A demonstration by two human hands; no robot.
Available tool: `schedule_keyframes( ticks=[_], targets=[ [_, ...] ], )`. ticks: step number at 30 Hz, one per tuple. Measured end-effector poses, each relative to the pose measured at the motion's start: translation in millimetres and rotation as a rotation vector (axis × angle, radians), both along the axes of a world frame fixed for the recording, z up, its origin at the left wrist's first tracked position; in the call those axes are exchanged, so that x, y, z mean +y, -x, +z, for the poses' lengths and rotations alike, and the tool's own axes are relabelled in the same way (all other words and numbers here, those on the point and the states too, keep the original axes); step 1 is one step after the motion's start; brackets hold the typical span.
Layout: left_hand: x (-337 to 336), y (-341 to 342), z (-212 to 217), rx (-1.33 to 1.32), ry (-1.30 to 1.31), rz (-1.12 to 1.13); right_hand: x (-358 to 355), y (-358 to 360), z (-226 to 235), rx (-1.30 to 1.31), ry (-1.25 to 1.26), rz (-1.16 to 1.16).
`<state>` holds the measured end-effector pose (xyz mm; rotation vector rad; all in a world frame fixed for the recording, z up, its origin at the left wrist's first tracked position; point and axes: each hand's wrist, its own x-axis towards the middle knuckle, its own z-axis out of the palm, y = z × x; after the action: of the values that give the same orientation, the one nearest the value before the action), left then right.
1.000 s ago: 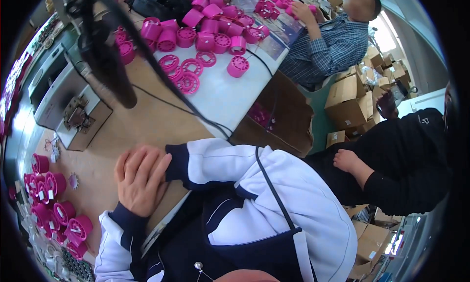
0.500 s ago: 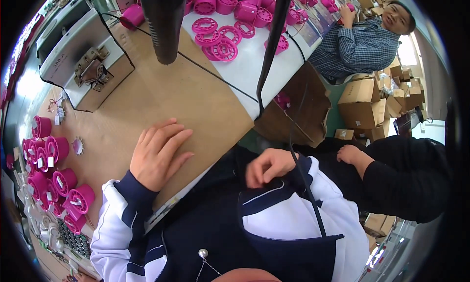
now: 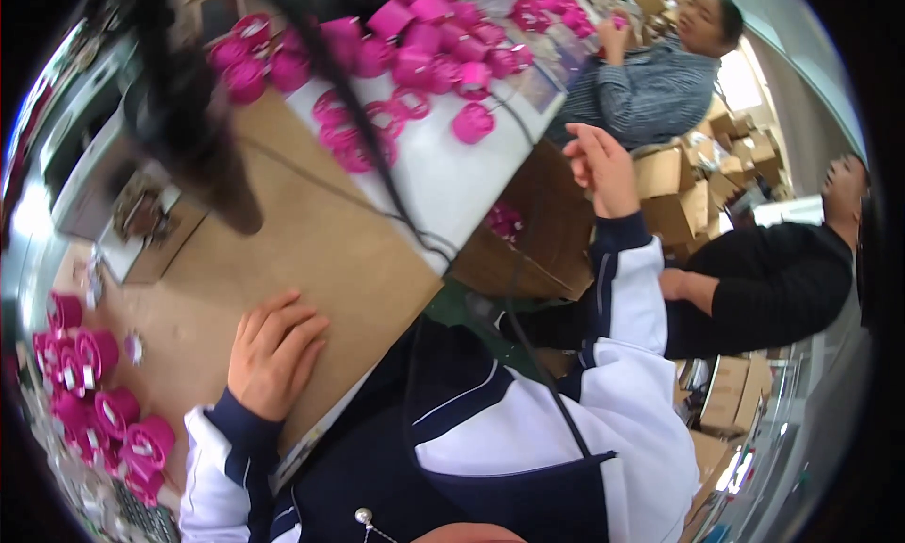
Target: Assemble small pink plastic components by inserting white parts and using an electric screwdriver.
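Brown cardboard, flat and matt, covers the near part of the worktable (image 3: pixel 311 251), and the left hand (image 3: pixel 273 354) lies palm down on it near the table's front edge, fingers loosely spread and holding nothing. The right hand (image 3: pixel 599 166) is raised in the air beyond the table's corner, fingers partly open and slightly curled, with nothing in its grip; its sleeve is white with a dark blue cuff. Nearest the left hand, at the table's left end, sits a cluster of glossy magenta plastic spools (image 3: pixel 90 402), round and flanged, packed close together. Farther back, on a smooth white sheet (image 3: pixel 452 180), lie more magenta parts (image 3: pixel 415 43): squat cylinders and flat open rings, one single ring piece (image 3: pixel 471 122) standing apart from them. A thin black cable (image 3: pixel 377 180) runs across the white surface. A person in a striped grey shirt (image 3: pixel 650 90) sits beyond the table beside stacked cardboard boxes (image 3: pixel 674 189).
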<state>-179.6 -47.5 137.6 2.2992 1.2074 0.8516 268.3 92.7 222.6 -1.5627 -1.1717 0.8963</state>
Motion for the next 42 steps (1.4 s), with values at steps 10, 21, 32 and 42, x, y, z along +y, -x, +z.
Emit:
schedule_keyframes(
  ticks=[10,21,32,42],
  targets=[
    [0,-3,10,-0.02,0.076,0.003,-69,-241,7,0.798,-0.538,-0.351],
    [3,-3,11,-0.023,0.095,0.036,-46,-240,-19,0.571,-0.541,-0.546],
    [5,0,9,-0.062,0.163,0.109,81,-31,-55,0.239,-0.074,-0.027],
    [7,2,9,-0.114,0.269,0.114,54,91,-100,-0.945,-0.335,0.022]
  ],
)
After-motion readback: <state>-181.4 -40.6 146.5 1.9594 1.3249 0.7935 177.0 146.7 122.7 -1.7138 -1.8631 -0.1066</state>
